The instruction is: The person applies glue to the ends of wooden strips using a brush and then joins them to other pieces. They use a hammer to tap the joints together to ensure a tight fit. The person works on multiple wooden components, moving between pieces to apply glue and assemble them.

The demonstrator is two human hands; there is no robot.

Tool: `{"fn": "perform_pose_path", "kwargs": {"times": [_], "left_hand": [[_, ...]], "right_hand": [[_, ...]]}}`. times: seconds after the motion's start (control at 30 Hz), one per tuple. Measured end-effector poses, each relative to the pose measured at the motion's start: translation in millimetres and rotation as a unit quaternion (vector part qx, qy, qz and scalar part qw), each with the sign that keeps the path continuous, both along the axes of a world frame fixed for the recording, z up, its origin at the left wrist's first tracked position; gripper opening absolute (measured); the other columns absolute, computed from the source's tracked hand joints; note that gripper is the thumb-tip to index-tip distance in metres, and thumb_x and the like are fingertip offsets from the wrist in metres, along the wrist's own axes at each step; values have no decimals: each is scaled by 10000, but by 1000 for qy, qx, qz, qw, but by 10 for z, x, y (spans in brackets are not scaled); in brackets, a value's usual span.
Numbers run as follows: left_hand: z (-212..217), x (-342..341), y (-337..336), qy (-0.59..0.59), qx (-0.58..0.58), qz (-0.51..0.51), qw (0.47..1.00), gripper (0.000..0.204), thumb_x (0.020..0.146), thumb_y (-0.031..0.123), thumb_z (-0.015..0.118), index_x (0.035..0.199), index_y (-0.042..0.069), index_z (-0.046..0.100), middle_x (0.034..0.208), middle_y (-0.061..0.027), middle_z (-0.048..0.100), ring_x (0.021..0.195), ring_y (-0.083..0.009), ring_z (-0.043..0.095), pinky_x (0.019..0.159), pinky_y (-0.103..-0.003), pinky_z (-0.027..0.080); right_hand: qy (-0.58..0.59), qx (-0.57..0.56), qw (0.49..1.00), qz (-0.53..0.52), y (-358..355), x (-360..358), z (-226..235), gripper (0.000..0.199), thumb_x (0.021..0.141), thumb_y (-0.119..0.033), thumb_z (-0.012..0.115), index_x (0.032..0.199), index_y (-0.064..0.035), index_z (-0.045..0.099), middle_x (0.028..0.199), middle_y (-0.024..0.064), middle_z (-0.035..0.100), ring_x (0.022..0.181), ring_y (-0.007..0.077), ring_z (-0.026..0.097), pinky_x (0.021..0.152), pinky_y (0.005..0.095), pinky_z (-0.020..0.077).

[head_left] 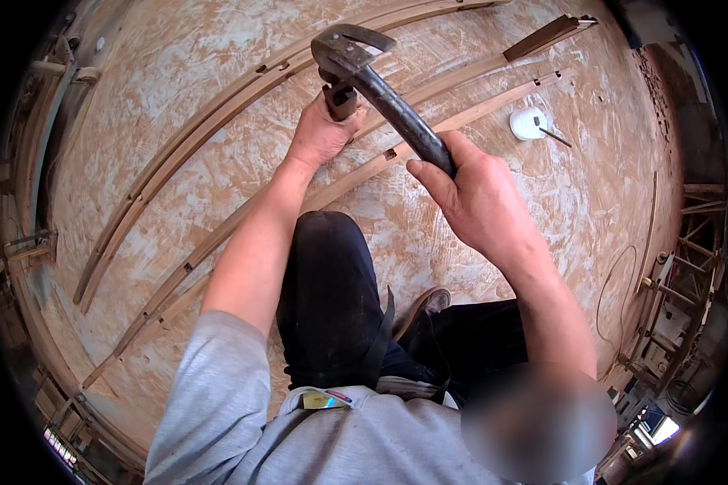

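My right hand (489,198) is closed round the dark handle of a claw hammer (404,117). The hammer's head is raised to the upper left, close above my left hand (319,136). That hand grips a short brown wooden piece (341,103) with a notched end, standing over the wooden rails; the hammer head covers part of it. Whether its lower end sits in a rail is hidden. Below the hammer, a long light wooden rail (356,176) with small dark mortises runs diagonally, and a second rail (453,78) lies beside it.
Two curved rails (194,113) lie farther left. Dark wooden pieces (542,39) rest at the far right end of a rail. A white tub (528,124) with a thin stick stands on the smeared board floor (493,267). Wooden frames (687,259) stand along the right edge.
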State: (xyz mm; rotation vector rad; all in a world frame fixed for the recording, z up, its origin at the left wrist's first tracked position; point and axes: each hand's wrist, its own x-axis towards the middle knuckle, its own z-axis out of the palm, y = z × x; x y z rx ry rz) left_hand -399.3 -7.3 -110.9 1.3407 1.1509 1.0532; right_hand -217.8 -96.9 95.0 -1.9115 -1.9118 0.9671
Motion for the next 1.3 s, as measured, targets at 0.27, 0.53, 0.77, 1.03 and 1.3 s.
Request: {"fn": "perform_pose_path", "kwargs": {"times": [0.27,0.53,0.77,1.03,1.3], "left_hand": [[95,0,-30,-24,-64,-19,997,242,791,210,736,912,44,607,769,-5,622,622,-67,545,587,-237,462],[-27,1,-30,30,-31,-3,999,249,793,224,737,900,40,608,792,3,627,694,-65,552,637,-243,478],[-26,7,3,3,-73,0,997,257,784,241,737,886,37,619,787,4,633,722,-78,566,672,-259,483],[-91,26,0,55,-48,-7,997,300,783,278,734,932,37,636,844,-33,675,776,-132,621,733,-288,502],[-116,17,-5,75,-25,-11,997,338,778,280,749,979,32,636,905,-50,690,835,-133,641,778,-276,511]], "right_hand": [[4,24,1000,-8,-16,-10,4,299,862,-261,672,902,15,563,658,250,579,681,456,590,583,474,456],[27,13,999,-10,43,1,100,322,860,-278,669,856,20,548,654,260,578,684,461,583,586,478,457],[-36,-27,998,38,205,53,145,329,867,-287,661,869,20,543,656,259,582,684,453,595,582,479,462],[-31,-8,998,56,223,130,107,338,866,-281,659,855,33,534,654,256,586,690,450,601,588,485,464],[-34,-26,998,51,170,214,27,330,852,-286,673,881,18,547,669,258,590,702,453,599,590,483,463]]}}
